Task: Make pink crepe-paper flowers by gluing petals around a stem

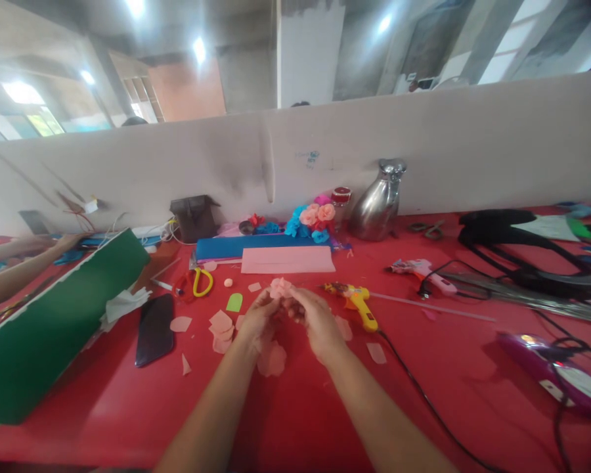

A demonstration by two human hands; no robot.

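Between my two hands, above the red tabletop, is a small pink paper flower (280, 288). My left hand (262, 318) pinches it from the left. On its right side, the fingers of my right hand (312, 316) are closed on the same flower. Loose pink paper petals (221, 332) lie left of my hands, and more pink paper (272, 359) lies under my wrists. A green petal template (234, 302) rests beside them. Just right of my right hand lies a yellow glue gun (359, 303).
Folded pink paper (288, 259), finished flowers (318, 215) and a steel jug (380, 200) stand toward the wall. Yellow-handled scissors (201, 281), a phone (155, 330) and a green board (69, 322) are leftward. A pink glue gun (426, 272) and cables lie right. Another person's arms (29, 266) reach in far left.
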